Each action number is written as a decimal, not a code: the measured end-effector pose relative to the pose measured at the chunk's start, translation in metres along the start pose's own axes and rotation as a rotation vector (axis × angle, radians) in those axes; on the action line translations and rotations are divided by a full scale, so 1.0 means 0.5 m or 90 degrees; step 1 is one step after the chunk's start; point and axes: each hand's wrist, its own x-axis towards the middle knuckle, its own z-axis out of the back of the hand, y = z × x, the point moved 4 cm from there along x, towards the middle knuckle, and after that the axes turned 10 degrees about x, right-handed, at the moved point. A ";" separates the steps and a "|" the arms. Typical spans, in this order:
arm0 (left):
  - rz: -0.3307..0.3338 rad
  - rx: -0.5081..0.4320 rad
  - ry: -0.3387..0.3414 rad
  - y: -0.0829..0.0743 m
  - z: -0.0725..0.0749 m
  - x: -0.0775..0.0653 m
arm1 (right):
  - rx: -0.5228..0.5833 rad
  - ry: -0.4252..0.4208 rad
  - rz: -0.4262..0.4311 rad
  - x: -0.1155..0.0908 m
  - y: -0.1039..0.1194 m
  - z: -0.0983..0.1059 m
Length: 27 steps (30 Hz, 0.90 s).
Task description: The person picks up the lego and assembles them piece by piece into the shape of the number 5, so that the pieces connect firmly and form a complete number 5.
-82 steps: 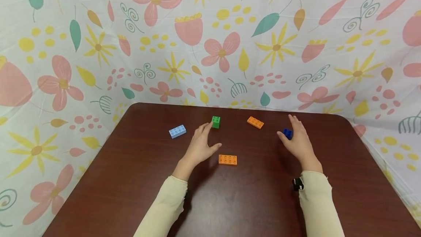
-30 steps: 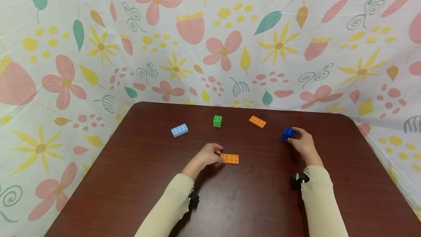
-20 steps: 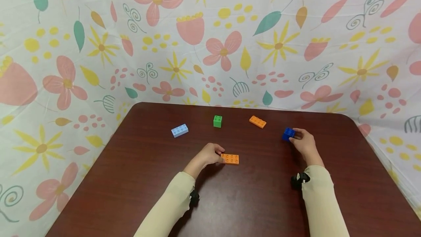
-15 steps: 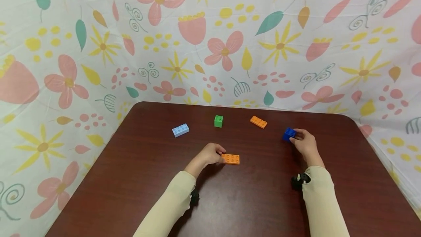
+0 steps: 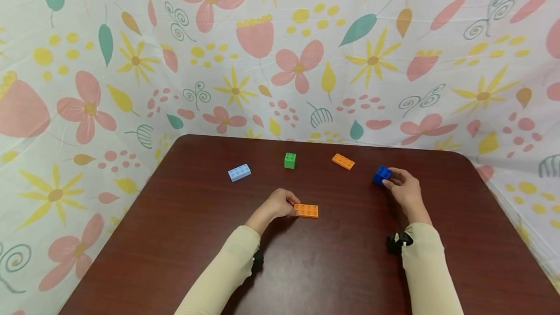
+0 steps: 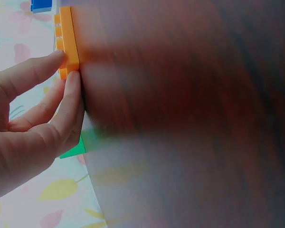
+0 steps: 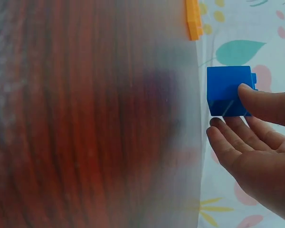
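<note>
My left hand [image 5: 276,204] pinches the left end of an orange eight-stud toy brick [image 5: 308,210], thumb on one face and fingers at the other. In the left wrist view that thin brick [image 6: 70,35] lies along the tabletop, studs facing away from it. Over on the right, my right hand [image 5: 407,191] grips a dark blue square toy brick [image 5: 381,175] between thumb and fingers. The right wrist view shows a gap between the blue brick [image 7: 223,83] and the table surface. Its studs are partly hidden by the thumb.
Farther back on the dark wooden table [image 5: 332,266] lie a light blue brick [image 5: 239,173], a green brick [image 5: 290,161] and a second orange brick [image 5: 343,161]. A floral-print cloth [image 5: 280,52] hangs behind the table's far edge.
The left hand came back from near the green brick and took hold of the near orange brick. The right hand closed on the dark blue brick and just now raised it slightly.
</note>
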 end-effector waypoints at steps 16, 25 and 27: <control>0.007 -0.008 0.002 0.000 0.002 -0.001 | 0.038 0.038 0.033 -0.024 0.034 -0.030; 0.006 -0.024 0.009 0.000 0.000 0.002 | 0.062 0.081 0.054 -0.034 0.050 -0.061; 0.007 -0.023 0.008 0.001 -0.001 0.001 | 0.067 0.091 0.057 -0.039 0.055 -0.069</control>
